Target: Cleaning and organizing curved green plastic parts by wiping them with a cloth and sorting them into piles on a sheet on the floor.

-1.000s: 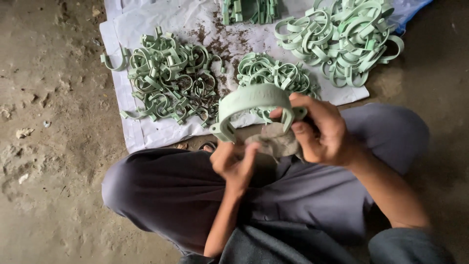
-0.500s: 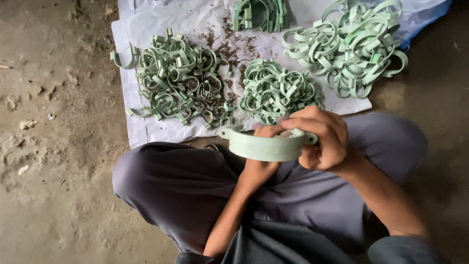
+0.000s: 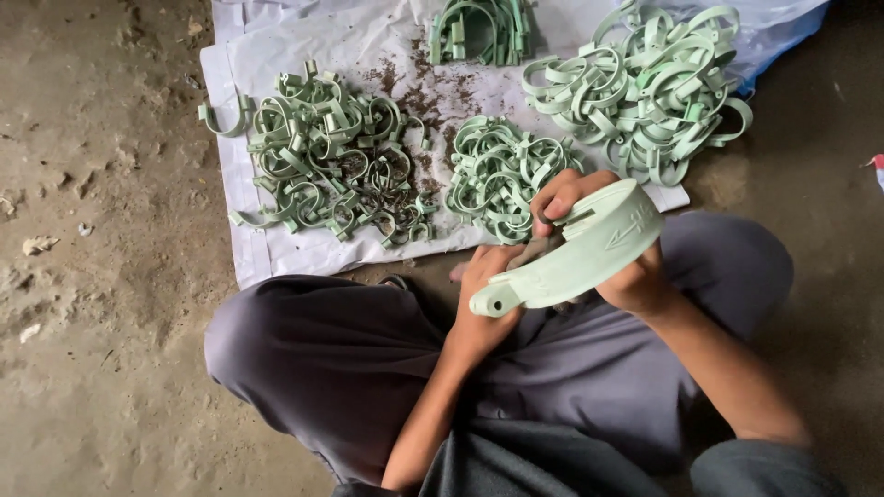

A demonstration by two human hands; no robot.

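Note:
My right hand [image 3: 633, 282] grips a large pale green curved clamp [image 3: 589, 248] above my lap, thumb and fingers wrapped over its upper end. The band is tilted, with its eyelet end pointing down to the left. My left hand [image 3: 479, 308] sits just behind and below the clamp, its fingers reaching inside the curve. A scrap of grey cloth [image 3: 543, 247] shows between the left fingers and the band; most of it is hidden.
A white sheet [image 3: 276, 248] lies on the dirt floor [image 3: 101, 276] ahead of my crossed legs [image 3: 313, 350]. It carries a left pile of small clamps [image 3: 322, 152], a middle pile [image 3: 502, 170], a right heap of large clamps [image 3: 645, 87] and a stacked row [image 3: 479, 28].
The clamp has turned from lying level across my hands to tilted, eyelet end down-left. My right hand has shifted to its upper end, and the left hand stays inside the curve.

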